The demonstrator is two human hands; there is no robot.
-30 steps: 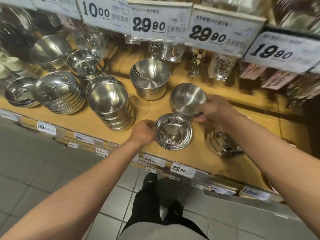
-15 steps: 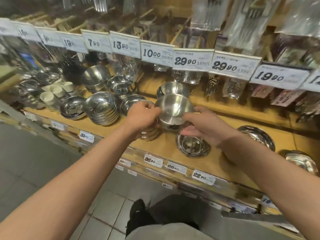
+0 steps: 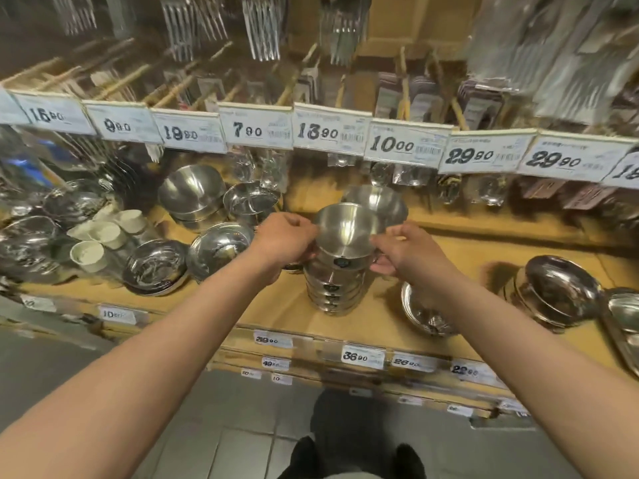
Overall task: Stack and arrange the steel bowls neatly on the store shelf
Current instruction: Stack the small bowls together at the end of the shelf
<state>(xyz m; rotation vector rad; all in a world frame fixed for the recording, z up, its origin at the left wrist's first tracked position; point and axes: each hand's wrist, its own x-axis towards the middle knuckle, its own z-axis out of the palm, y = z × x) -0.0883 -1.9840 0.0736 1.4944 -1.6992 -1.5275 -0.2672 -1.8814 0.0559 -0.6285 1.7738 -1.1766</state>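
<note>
While both arms are stretched toward the wooden store shelf, a round, brushed steel bowl is gripped at its rim from either side: the left hand is curled around the left edge, and the right hand is curled around the right edge. The bowl is held upright, seated on top of a stack of nested steel bowls standing on the shelf board. Whether it is fully settled into the stack cannot be told. Just behind the stack, a deeper steel bowl is seen, partly covered by the held one. To the right of the stack, a shallow shiny steel dish is lying on the board, partly hidden by the right forearm, and farther right another pile of shiny steel bowls is tilted. To the left of the stack, a leaning pile of polished steel plates and a shallow steel dish are placed, with small white cups beyond them. Above the stack, a row of white price tags is fixed along the upper rail.
</note>
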